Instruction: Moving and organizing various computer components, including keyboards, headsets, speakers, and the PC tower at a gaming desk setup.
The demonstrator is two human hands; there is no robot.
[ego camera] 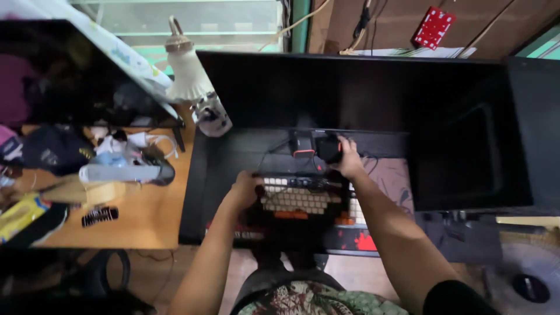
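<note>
A wide dark monitor (361, 93) fills the middle of the view, its screen black, with a second dark screen (58, 76) angled at the left and a dark panel (534, 128) at the right edge. Beneath them lies a black desk mat (198, 192) that ends at the near edge of the desk; beside it on the left is a bare wooden tabletop (146, 216).

No open container shows its contents clearly. The wooden tabletop carries a heap of clutter: a dark cap (52, 149), a white tube-shaped thing (119, 172), a yellow packet (20, 214) and a small black ridged piece (100, 215). A white lamp shade (188, 73) stands between the two screens.

The keyboard (294, 199), with cream keys and orange ones along its near row, rests on the mat just in front of the person's lap. The left hand (245, 189) lies on its left end, fingers curled down over the edge, though whether they grip it cannot be told. The right hand (349, 160) reaches past the keyboard's far side, fingers closed around a small black device (328, 148) under the monitor's lower edge. A black box with an orange stripe (303, 144) sits just beside that device, with cables trailing around it.

Open room is scarce: the monitor overhangs the far side, clutter crowds the left, and free mat shows mainly left of the keyboard.
</note>
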